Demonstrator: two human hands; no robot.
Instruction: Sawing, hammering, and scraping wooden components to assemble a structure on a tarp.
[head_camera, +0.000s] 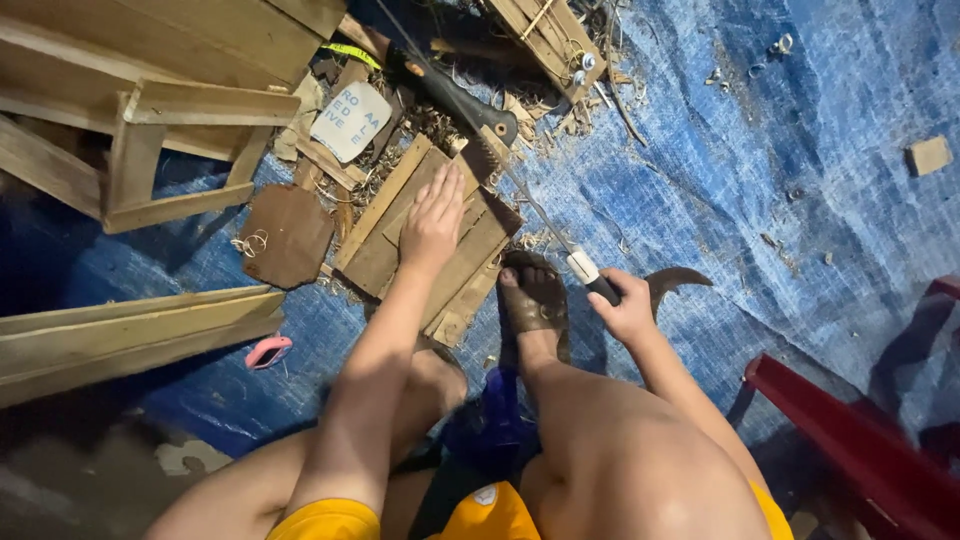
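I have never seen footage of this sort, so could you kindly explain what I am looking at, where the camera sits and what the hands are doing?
There is no machine here: a camera worn on a person's head looks down at their own bare hands and legs. The left hand presses flat on a stack of wooden boards lying on a blue tarp. The right hand grips the handle of a thin saw that reaches up toward the boards' top edge. A sandalled foot rests beside the boards. Wood shavings, offcuts and a wooden frame lie around.
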